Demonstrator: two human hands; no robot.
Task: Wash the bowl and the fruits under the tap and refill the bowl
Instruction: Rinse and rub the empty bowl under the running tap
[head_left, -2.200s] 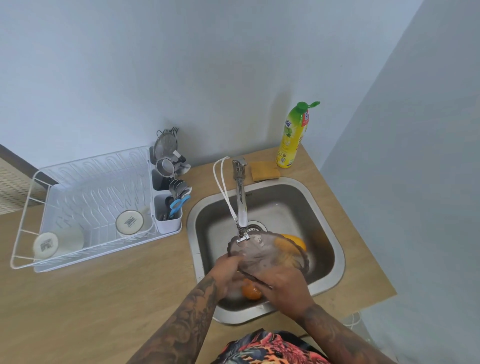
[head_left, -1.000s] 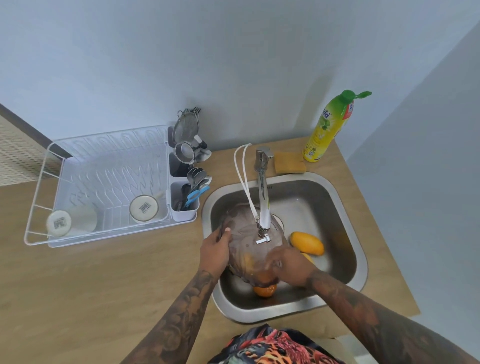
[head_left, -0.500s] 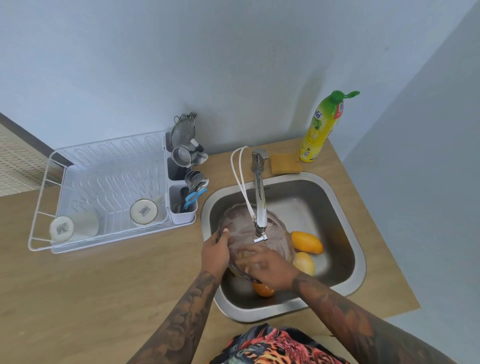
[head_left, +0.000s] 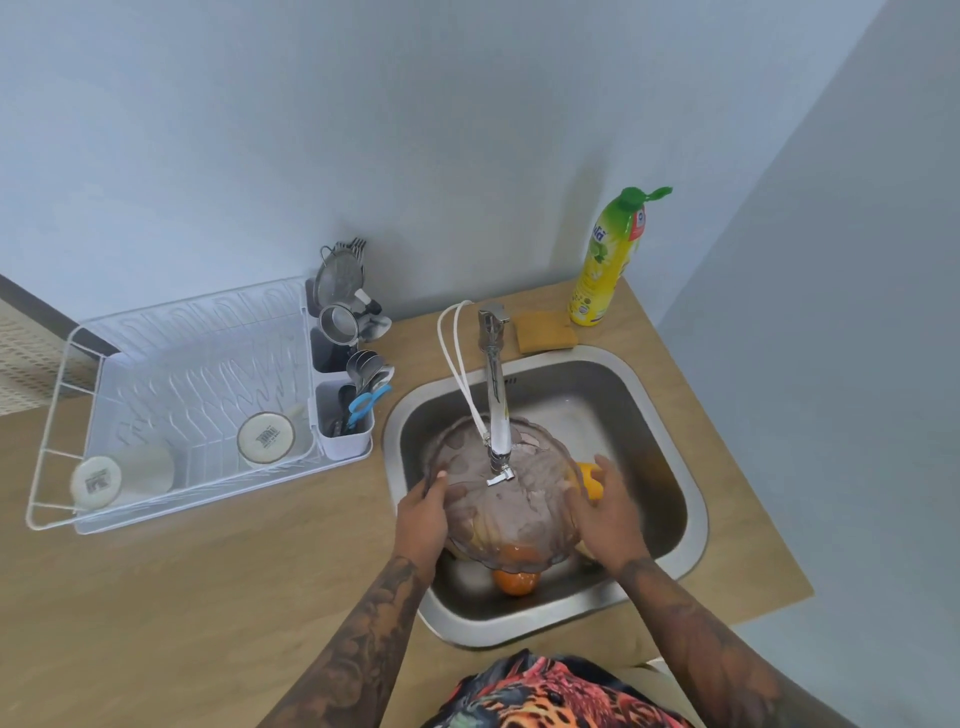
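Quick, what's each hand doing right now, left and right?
Left hand: grips the left rim of the glass bowl under the tap.
Right hand: fingers straight, pressed against the bowl's right side.

Dish rack (head_left: 171, 395), soap bottle (head_left: 608, 265), sponge (head_left: 545, 331) on counter (head_left: 208, 597)

Clear ribbed bowl (head_left: 506, 499) under tap (head_left: 496, 410), orange (head_left: 514, 582) beneath
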